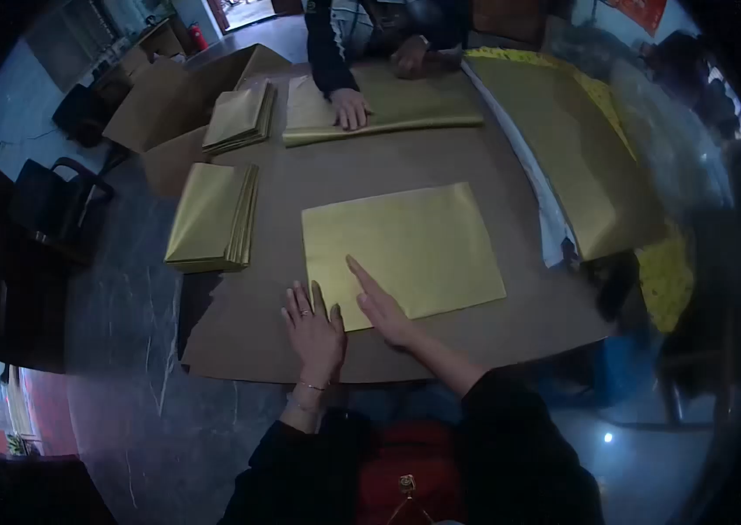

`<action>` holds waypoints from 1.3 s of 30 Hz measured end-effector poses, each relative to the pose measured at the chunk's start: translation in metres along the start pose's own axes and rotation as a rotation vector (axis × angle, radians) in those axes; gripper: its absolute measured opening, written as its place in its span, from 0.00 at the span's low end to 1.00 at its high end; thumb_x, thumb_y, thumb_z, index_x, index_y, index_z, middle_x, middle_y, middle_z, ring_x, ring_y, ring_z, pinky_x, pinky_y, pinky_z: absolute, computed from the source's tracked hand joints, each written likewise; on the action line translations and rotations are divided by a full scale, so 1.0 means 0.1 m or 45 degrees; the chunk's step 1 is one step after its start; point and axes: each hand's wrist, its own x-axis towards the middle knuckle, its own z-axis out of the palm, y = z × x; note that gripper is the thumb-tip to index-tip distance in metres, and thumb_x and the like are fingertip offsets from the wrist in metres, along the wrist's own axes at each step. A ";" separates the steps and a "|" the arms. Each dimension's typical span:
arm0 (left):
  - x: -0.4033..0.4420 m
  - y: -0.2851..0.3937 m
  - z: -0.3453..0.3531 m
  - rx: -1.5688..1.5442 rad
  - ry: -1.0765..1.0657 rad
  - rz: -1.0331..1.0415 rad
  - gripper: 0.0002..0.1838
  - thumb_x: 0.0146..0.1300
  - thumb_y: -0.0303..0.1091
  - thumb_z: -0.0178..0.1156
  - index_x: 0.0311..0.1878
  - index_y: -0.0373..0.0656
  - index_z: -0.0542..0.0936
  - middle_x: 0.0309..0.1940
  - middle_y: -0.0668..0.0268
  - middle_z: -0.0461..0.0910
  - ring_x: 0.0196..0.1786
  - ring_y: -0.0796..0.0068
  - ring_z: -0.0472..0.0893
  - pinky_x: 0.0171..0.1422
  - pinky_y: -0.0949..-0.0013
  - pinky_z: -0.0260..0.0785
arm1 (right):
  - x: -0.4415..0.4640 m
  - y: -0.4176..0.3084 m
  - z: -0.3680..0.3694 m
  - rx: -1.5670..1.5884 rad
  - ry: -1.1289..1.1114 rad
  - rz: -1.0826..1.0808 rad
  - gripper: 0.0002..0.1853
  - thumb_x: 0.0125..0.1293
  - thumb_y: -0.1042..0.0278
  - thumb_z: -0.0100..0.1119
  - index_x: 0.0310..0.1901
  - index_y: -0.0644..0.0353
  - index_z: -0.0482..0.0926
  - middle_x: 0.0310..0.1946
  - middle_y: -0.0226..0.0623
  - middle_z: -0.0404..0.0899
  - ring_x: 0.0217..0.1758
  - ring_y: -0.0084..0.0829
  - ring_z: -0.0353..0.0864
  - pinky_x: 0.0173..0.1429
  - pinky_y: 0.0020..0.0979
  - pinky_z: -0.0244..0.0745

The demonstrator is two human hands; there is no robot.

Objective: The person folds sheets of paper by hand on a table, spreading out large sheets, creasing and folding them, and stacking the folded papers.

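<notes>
A gold rectangular sheet (414, 236), which could be paper or thin fabric, lies flat and slightly turned on the brown cardboard table cover (283, 354). My left hand (313, 337) rests at its lower left corner, fingers stretched out and a ring on one of them. Over the lower left part of the sheet is my right hand (381, 306), fingers straight and the hand tilted on its edge. Neither hand grips anything. To the left of the sheet stands a stack of folded gold pieces (211, 210).
A second gold stack (241, 114) sits farther back, beside an open cardboard box (156, 105). Across the table, another person's hand (351, 107) presses on a folded gold sheet (423, 101). Large gold sheets (563, 140) lie along the right side, near clear plastic (672, 122).
</notes>
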 end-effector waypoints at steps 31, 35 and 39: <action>-0.25 1.67 0.14 -0.387 -0.559 1.119 0.32 0.69 0.50 0.46 0.70 0.40 0.61 0.71 0.59 0.58 0.72 0.64 0.57 0.73 0.59 0.50 | -0.36 0.13 -1.90 -0.425 -0.428 0.168 0.26 0.73 0.52 0.40 0.64 0.61 0.68 0.65 0.46 0.66 0.71 0.44 0.61 0.74 0.39 0.52; -0.22 1.66 0.12 -0.445 -0.427 1.111 0.32 0.67 0.48 0.50 0.70 0.41 0.60 0.71 0.61 0.59 0.71 0.64 0.60 0.71 0.61 0.54 | 0.19 0.36 -2.16 -0.341 -0.243 0.220 0.27 0.73 0.50 0.41 0.63 0.61 0.68 0.65 0.44 0.67 0.69 0.41 0.64 0.72 0.36 0.56; -0.23 1.66 0.14 -0.570 -0.456 1.053 0.33 0.67 0.48 0.51 0.70 0.42 0.60 0.71 0.60 0.59 0.70 0.63 0.61 0.70 0.60 0.56 | 0.80 0.71 -2.38 -0.273 -0.019 0.189 0.27 0.72 0.51 0.44 0.64 0.63 0.67 0.64 0.43 0.68 0.68 0.37 0.66 0.69 0.32 0.60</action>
